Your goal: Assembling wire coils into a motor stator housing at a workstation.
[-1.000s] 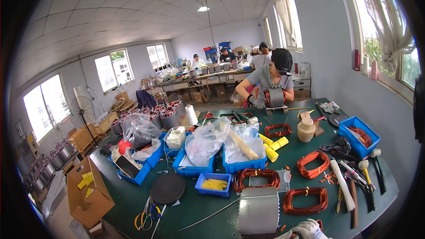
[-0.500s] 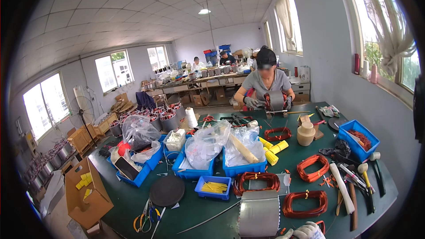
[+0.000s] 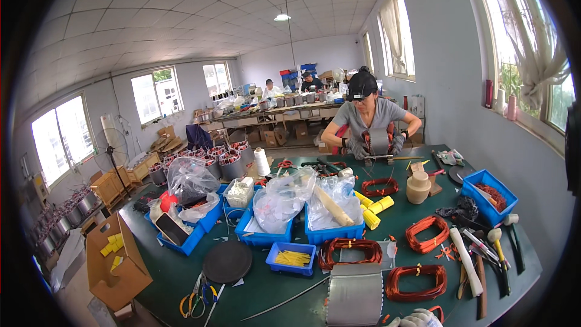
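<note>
A pale work glove covers my right hand [image 3: 416, 320], which only partly shows at the lower edge. It is beside the right end of a grey metal motor stator core [image 3: 354, 295] that lies on its side. The picture's edge cuts off the fingers, so I cannot see whether they grip anything. A bit of red wire [image 3: 437, 311] shows by the glove. My left hand is out of view. Beyond the core lies a tied copper wire coil [image 3: 351, 252], and another coil [image 3: 416, 283] rests to its right. A curved thin strip [image 3: 287, 298] lies left of the core.
Blue bins with plastic bags [image 3: 264, 237] line the table's middle. Yellow strips fill a small tray [image 3: 292, 258]. Scissors [image 3: 191, 303] and a black disc [image 3: 227, 261] are left; mallets [image 3: 498, 248] and a wooden bat [image 3: 466, 260] right. Across the table, a gloved co-worker [image 3: 372, 115] handles another stator.
My gloved hand has dropped slightly and shows less at the lower edge. The co-worker's head has lifted and turned, and their elbows are spread wider around the stator.
</note>
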### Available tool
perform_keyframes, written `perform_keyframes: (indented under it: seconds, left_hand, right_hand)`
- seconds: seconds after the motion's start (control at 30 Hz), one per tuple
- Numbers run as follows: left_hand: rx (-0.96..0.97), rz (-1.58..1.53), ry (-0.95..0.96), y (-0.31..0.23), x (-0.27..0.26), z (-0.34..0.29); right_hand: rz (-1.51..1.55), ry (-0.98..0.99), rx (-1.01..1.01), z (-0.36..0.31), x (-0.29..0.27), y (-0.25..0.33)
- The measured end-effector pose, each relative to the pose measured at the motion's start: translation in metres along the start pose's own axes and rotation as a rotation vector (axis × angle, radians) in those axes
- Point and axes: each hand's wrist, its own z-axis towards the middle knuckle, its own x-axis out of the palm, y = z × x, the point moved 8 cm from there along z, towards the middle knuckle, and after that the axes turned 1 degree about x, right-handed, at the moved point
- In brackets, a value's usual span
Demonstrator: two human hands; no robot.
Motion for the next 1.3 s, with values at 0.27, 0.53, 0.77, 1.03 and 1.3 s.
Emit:
perform_keyframes:
  seconds: [0.27,0.53,0.77,1.03,1.3]
  left_hand:
    - [0.048,-0.094,0.019,-0.008,0.004,-0.005]
    - [-0.015,-0.176,0.09,-0.01,0.017,-0.011]
    - [0.007,-0.136,0.125,-0.012,0.022,-0.016]
    - [-0.035,-0.151,0.113,-0.011,0.018,-0.015]
    - [-0.062,-0.154,0.075,-0.007,0.016,-0.015]
  right_hand:
    - [-0.236,-0.102,0.05,-0.019,-0.021,-0.013]
    - [-0.327,-0.17,0.206,-0.053,-0.025,-0.056]
    - [-0.283,-0.234,0.271,-0.053,-0.017,-0.051]
    - [-0.292,-0.2,0.259,-0.048,-0.022,-0.049]
    - [-0.303,-0.205,0.264,-0.059,-0.017,-0.054]
